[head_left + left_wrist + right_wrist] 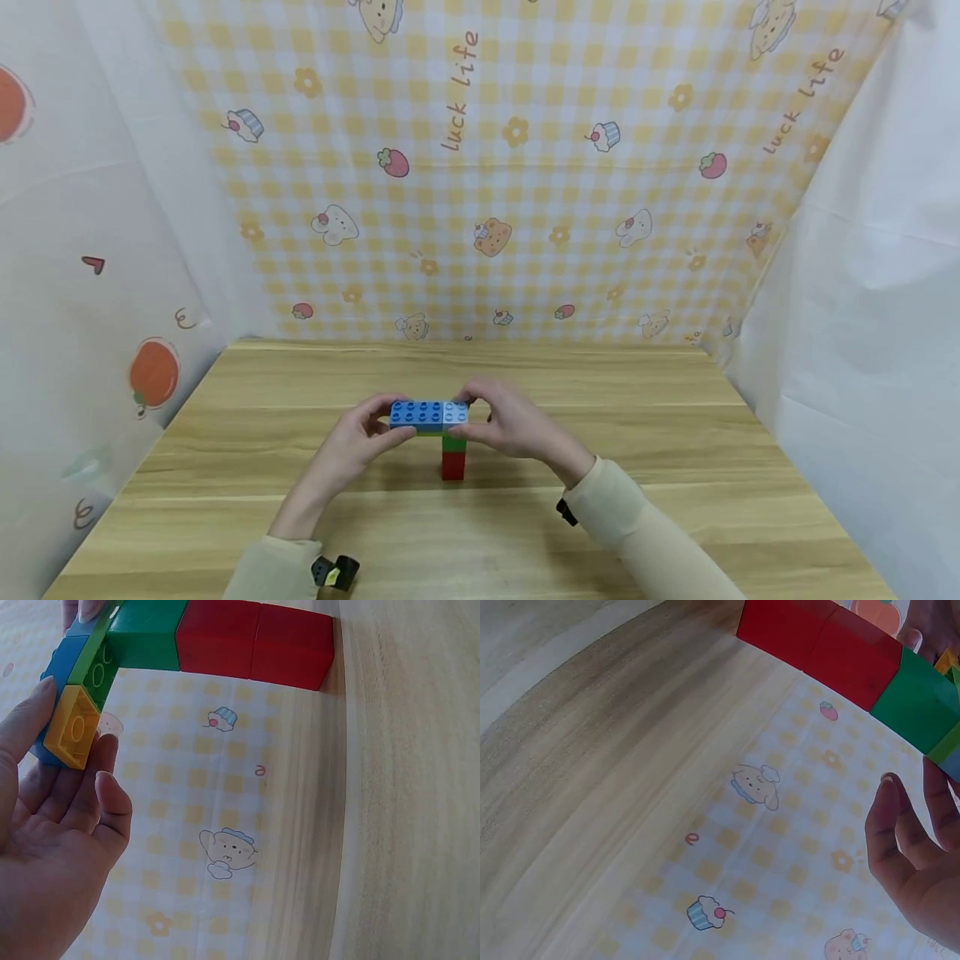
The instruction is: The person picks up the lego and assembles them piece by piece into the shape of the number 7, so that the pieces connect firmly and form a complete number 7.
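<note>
A stacked block tower stands on the table, with red blocks [453, 467] at the bottom and a dark green block [453, 444] above them. Across its top lies a light green block [91, 666], reaching out to the left. On that layer sit a long blue block [416, 415] and a light blue block [454, 412], side by side. My left hand [351, 443] pinches the long blue block's left end, where a yellow block [75, 727] shows underneath. With thumb and fingers, my right hand [513, 421] holds the light blue block from the right.
The wooden table [600, 400] stretches around the tower. Behind it hangs a yellow checked cloth [540, 183] with cartoon prints. White cloth sides [862, 275] close in left and right. Dark wrist devices [335, 572] sit by the cuffs.
</note>
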Demonstrator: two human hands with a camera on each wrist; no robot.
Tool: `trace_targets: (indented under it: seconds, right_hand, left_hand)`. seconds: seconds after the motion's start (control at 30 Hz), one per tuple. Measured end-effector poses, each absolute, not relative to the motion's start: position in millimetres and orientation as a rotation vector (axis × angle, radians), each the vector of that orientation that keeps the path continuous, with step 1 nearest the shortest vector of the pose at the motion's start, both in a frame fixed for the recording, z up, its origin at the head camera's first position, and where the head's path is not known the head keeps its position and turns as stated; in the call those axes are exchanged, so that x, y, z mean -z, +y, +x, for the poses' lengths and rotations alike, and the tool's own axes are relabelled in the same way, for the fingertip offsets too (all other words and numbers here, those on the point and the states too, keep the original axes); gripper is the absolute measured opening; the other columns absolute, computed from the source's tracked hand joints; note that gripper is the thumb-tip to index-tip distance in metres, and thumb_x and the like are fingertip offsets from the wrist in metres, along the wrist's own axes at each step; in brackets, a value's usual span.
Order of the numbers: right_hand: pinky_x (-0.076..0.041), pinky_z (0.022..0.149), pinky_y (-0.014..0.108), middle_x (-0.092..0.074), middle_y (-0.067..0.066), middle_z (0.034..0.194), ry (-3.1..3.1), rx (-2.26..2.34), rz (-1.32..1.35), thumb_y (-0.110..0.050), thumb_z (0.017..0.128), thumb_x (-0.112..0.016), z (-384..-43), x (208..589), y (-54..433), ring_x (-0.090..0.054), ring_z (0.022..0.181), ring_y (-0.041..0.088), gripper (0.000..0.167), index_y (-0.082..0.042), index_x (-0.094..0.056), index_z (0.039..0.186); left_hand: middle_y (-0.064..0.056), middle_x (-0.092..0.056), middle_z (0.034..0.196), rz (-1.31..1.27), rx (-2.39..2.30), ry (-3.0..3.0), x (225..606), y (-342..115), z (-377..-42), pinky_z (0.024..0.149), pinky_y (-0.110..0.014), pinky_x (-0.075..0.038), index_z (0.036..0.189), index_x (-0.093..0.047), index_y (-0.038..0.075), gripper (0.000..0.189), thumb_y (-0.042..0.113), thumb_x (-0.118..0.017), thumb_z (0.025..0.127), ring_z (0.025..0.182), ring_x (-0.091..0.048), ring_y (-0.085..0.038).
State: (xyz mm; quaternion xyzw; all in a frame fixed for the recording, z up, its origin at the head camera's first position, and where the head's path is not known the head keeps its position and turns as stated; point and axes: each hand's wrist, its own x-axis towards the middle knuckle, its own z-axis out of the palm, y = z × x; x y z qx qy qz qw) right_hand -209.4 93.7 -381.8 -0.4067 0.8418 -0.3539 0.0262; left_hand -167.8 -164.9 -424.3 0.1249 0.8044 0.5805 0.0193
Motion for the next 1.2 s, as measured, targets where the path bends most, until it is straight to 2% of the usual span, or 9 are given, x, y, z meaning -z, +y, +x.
trace_targets:
  seconds: [0.23, 0.33, 0.5, 0.6, 0.83, 1.0, 1.07, 1.2]
  right_hand:
    - [-0.048, 0.068, 0.027, -0.064, -0.008, 0.101, 2.590, 1.132, -1.239, -0.024, 0.089, -0.075, -208.4, 385.3, 94.7, -0.056, 0.084, 0.011, 0.020, -0.018, -0.064, 0.105]
    - [-0.047, 0.063, 0.026, -0.064, -0.008, 0.104, 2.585, 1.145, -1.189, -0.026, 0.090, -0.073, -205.4, 385.0, 95.5, -0.056, 0.078, 0.010, 0.021, -0.019, -0.064, 0.107]
    - [-0.040, 0.047, 0.023, -0.064, -0.005, 0.107, 2.584, 1.173, -1.128, -0.028, 0.091, -0.071, -201.1, 386.4, 97.0, -0.050, 0.056, 0.007, 0.023, -0.017, -0.063, 0.111]
    - [-0.039, 0.046, 0.023, -0.064, -0.004, 0.107, 2.602, 1.163, -1.144, -0.027, 0.091, -0.071, -199.6, 385.9, 95.9, -0.047, 0.053, 0.007, 0.025, -0.016, -0.064, 0.112]
    - [-0.049, 0.063, 0.025, -0.066, -0.006, 0.106, 2.670, 1.131, -1.149, -0.028, 0.091, -0.072, -196.8, 387.5, 92.5, -0.058, 0.088, 0.012, 0.028, -0.016, -0.065, 0.116]
    - [-0.052, 0.071, 0.028, -0.065, -0.003, 0.112, 2.720, 1.147, -1.068, -0.030, 0.091, -0.072, -189.2, 395.1, 92.1, -0.060, 0.098, 0.014, 0.044, -0.014, -0.060, 0.130]
    - [-0.053, 0.073, 0.031, -0.064, 0.000, 0.116, 2.696, 1.209, -1.008, -0.027, 0.091, -0.072, -186.4, 398.9, 93.8, -0.061, 0.101, 0.020, 0.048, -0.012, -0.057, 0.134]
    - [-0.053, 0.076, 0.036, -0.062, 0.006, 0.121, 2.683, 1.280, -0.909, -0.026, 0.092, -0.070, -183.3, 407.4, 97.4, -0.061, 0.102, 0.025, 0.046, -0.009, -0.057, 0.133]
  left_hand:
    - [-0.009, -0.061, 0.112, 0.391, -1.796, 2.505, 424.1, -163.7, -167.6, 0.070, -0.032, -0.049, 0.128, -0.059, 0.014, 0.043, 0.029, -0.073, 0.090, 0.087, -0.058, -0.028]
    - [-0.009, -0.060, 0.113, 0.403, -1.775, 2.515, 422.5, -164.5, -167.2, 0.070, -0.032, -0.049, 0.129, -0.059, 0.014, 0.044, 0.030, -0.073, 0.090, 0.087, -0.057, -0.027]
    - [-0.009, -0.060, 0.117, 0.434, -1.728, 2.539, 420.0, -168.4, -167.4, 0.070, -0.032, -0.050, 0.131, -0.059, 0.016, 0.047, 0.033, -0.072, 0.090, 0.086, -0.056, -0.026]
    - [-0.009, -0.061, 0.119, 0.446, -1.708, 2.545, 418.6, -172.6, -166.3, 0.073, -0.033, -0.051, 0.133, -0.059, 0.015, 0.048, 0.033, -0.072, 0.090, 0.088, -0.058, -0.027]
    - [-0.011, -0.062, 0.125, 0.472, -1.666, 2.524, 414.2, -185.3, -163.8, 0.079, -0.033, -0.052, 0.134, -0.058, 0.010, 0.049, 0.032, -0.070, 0.091, 0.095, -0.062, -0.025]
    - [-0.009, -0.065, 0.119, 0.492, -1.653, 2.547, 411.0, -188.4, -161.7, 0.079, -0.031, -0.053, 0.131, -0.060, 0.008, 0.046, 0.029, -0.070, 0.092, 0.097, -0.063, -0.027]
    - [-0.008, -0.065, 0.116, 0.496, -1.640, 2.573, 410.7, -189.0, -161.3, 0.078, -0.031, -0.053, 0.130, -0.061, 0.008, 0.045, 0.028, -0.071, 0.091, 0.096, -0.063, -0.028]
    - [-0.007, -0.067, 0.112, 0.478, -1.597, 2.632, 409.5, -192.1, -159.5, 0.075, -0.031, -0.053, 0.128, -0.062, 0.007, 0.044, 0.027, -0.071, 0.091, 0.092, -0.064, -0.026]
